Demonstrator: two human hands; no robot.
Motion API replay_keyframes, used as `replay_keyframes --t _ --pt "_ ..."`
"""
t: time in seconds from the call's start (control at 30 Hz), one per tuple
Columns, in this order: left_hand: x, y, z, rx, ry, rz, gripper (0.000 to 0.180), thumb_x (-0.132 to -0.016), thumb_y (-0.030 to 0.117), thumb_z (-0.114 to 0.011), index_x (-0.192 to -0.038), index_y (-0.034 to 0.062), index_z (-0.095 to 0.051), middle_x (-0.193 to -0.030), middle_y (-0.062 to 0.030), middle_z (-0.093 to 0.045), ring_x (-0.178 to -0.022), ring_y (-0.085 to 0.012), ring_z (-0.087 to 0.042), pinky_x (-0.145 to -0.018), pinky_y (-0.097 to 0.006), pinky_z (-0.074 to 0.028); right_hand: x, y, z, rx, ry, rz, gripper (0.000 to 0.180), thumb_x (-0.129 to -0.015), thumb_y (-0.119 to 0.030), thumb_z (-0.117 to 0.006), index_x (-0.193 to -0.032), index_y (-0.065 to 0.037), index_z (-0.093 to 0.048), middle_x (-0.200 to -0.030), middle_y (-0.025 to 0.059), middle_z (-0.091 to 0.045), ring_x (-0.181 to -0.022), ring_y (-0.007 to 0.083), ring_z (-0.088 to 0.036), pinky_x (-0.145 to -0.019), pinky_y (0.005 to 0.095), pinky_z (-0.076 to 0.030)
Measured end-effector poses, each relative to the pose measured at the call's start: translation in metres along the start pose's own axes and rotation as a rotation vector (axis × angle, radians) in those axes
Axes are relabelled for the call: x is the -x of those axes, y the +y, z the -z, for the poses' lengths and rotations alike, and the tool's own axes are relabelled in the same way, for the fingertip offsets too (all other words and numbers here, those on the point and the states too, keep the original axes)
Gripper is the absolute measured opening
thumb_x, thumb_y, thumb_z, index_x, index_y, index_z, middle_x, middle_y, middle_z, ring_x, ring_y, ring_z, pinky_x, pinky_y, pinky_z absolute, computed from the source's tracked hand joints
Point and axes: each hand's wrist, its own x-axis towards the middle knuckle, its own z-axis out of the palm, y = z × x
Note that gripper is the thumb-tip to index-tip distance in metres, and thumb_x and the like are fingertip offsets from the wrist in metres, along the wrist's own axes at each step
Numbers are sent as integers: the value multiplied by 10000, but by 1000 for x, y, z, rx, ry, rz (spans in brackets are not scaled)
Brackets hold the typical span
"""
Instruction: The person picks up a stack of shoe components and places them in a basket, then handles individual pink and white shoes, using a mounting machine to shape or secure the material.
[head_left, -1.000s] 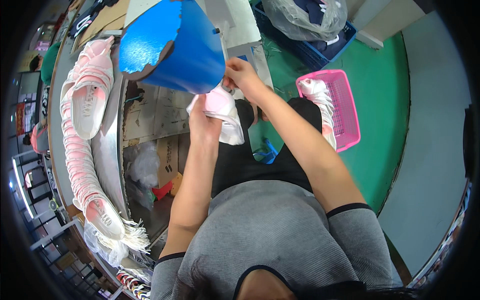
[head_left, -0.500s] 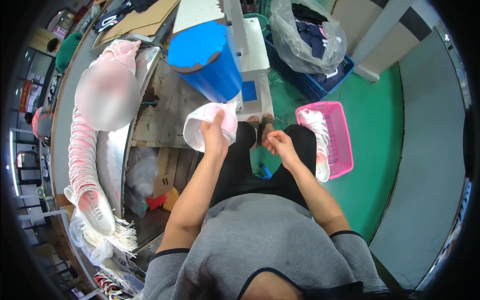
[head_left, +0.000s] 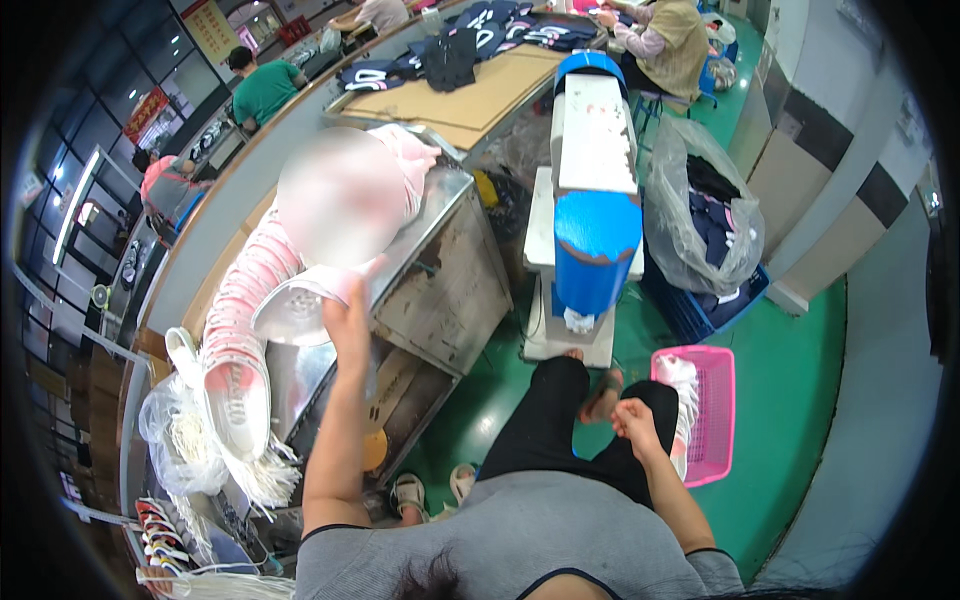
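My left hand (head_left: 346, 328) grips a white and pink shoe upper (head_left: 290, 312) over the metal-topped bench at the left. Beside it runs a long row of nested pink and white shoe uppers (head_left: 245, 290), and white laces (head_left: 265, 478) hang at its near end. Part of the pile behind my left hand is blurred out. Over my right knee, my right hand (head_left: 636, 424) is closed with its fingers curled together; whatever is in it, if anything, is too small to make out. A machine with a blue cover (head_left: 598, 235) stands in front of my legs.
A pink basket (head_left: 714, 420) with white shoe pieces stands on the floor to my right. Beyond it, a blue crate (head_left: 690, 312) carries a plastic bag (head_left: 690, 200) of dark pieces. Cardboard (head_left: 460, 100) with dark uppers lies at the back. Other people sit farther off.
My left hand has carried the shoe upper from beside the machine leftward to the bench. The view has turned left and tilted up. My right hand stays near my right knee, fingers curled.
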Motion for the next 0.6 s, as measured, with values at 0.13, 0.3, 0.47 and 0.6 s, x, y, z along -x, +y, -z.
replay_keyframes --t 0.13,0.3,0.47,0.6 --pt "-123 -114 8 -109 37 76 301 -917 177 -517 -1111 -52 -546 -1080 -119 -569 -1001 -198 -519 -886 -333 -396 1 9 12 95 3 24 95 -895 -154 -558 -914 -66 -527 -711 25 -581 -542 86 -530 -453 194 -391" --pt "-195 -223 -50 -225 -236 194 315 -924 193 -507 -1152 -23 -528 -1096 -122 -561 -999 -212 -523 -870 -346 -411 13 30 47 65 231 1 114 -906 -152 -544 -946 -46 -530 -708 28 -553 -539 86 -506 -433 211 -377" --pt "-191 -264 -22 -483 -158 165 334 -926 196 -502 -1202 7 -504 -1136 -124 -549 -1018 -227 -527 -867 -351 -424 43 56 119 -64 623 -34 94 -865 -101 -548 -933 -37 -556 -755 45 -611 -587 106 -567 -493 228 -439" --pt "-99 -192 -16 -694 34 -1 356 -928 199 -497 -1242 32 -484 -1167 -126 -541 -1033 -240 -530 -865 -355 -433 50 165 197 162 984 -214 180 -778 -66 -589 -954 -37 -566 -785 89 -624 -681 178 -609 -584 307 -485"
